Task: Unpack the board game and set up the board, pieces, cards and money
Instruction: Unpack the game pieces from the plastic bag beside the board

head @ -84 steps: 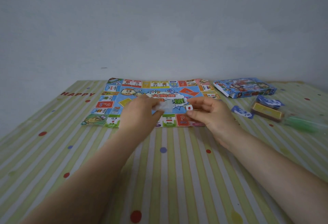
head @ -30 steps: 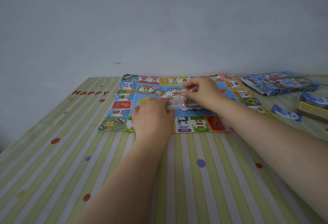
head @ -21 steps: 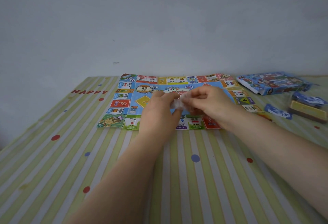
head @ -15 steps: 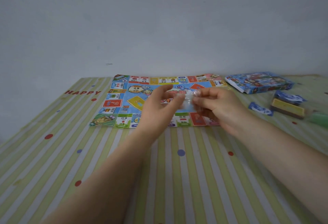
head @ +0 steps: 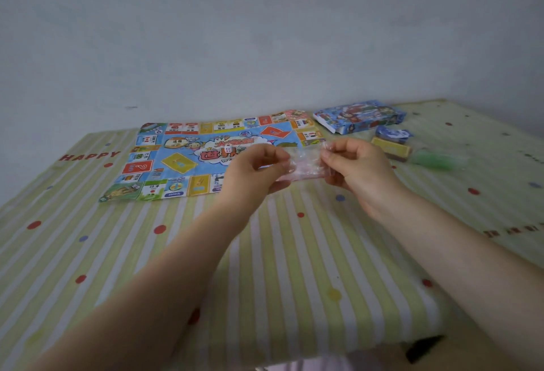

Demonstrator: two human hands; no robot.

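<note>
Between my hands is a see-through, slightly pink little plastic bag [head: 306, 161]. Behind them lies a bright blue paper game board [head: 212, 155] with red, yellow and green squares. Under my hands, the cloth-covered table [head: 265, 253] has green-and-white stripes with red and blue dots.

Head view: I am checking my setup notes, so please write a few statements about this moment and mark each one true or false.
1. Both the left hand and the right hand pinch the small clear plastic bag. True.
2. The white die with red dots lies on the colourful paper game board. True.
3. The blue game box sits left of the board. False: it is to the right.
4. The yellow card stack lies on the board. False: it rests on the striped tablecloth.
</note>
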